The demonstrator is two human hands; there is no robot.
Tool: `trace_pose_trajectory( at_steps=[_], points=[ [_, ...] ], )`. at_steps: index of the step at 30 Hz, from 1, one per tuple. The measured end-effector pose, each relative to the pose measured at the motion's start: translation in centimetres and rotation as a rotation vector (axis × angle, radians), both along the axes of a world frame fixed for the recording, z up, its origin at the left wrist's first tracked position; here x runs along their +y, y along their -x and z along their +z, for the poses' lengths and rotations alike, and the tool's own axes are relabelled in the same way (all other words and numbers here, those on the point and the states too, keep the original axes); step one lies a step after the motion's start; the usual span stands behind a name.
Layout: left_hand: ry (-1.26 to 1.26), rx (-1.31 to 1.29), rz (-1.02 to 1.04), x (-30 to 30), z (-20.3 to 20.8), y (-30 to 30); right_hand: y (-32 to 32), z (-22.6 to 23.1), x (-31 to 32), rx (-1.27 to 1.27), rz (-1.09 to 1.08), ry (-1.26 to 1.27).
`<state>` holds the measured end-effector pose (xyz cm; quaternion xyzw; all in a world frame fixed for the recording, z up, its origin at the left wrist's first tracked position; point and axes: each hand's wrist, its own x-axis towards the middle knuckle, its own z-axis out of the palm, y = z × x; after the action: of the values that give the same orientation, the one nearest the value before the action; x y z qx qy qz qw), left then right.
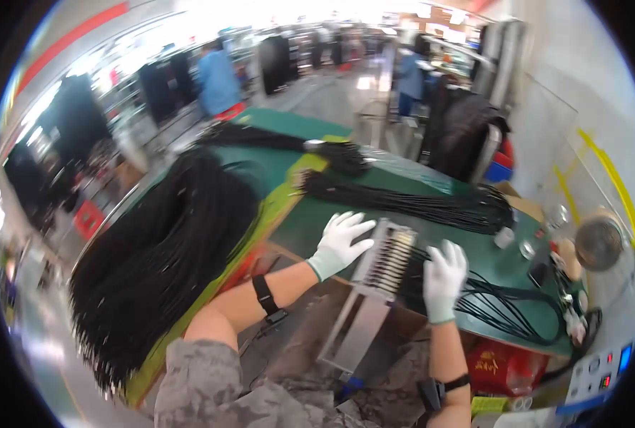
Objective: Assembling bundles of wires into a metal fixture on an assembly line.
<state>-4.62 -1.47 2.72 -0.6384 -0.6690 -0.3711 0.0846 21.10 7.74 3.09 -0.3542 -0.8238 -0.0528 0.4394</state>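
Gloved left hand (340,242) rests open-fingered beside a metal comb fixture (389,258); right hand (442,279), fingers loosely spread, lies on thin black cables (503,303) trailing beyond its fingertips. The cables look light, limp, best pinched near their ends.

A green table (310,221) is being used as the work surface. A big heap of black cables (160,257) is lying on its left part. Two long bundles of black cables (410,203) are being kept across the middle. A metal comb rack (382,267) is lying at the near edge, and loose black cables (506,307) are spread beside it.
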Motion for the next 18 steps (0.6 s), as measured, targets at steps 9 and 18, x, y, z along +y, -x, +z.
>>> trace_pose_trajectory(
  at_steps=[9,18],
  points=[
    [-0.340,0.331,0.615,-16.7,15.4,16.7,-4.5,-1.5,0.0,0.257,-0.021,0.124],
    [-0.055,-0.182,0.520,-20.0,9.8,27.1,-2.6,-0.8,-2.1,0.336,0.178,-0.005]
  ],
)
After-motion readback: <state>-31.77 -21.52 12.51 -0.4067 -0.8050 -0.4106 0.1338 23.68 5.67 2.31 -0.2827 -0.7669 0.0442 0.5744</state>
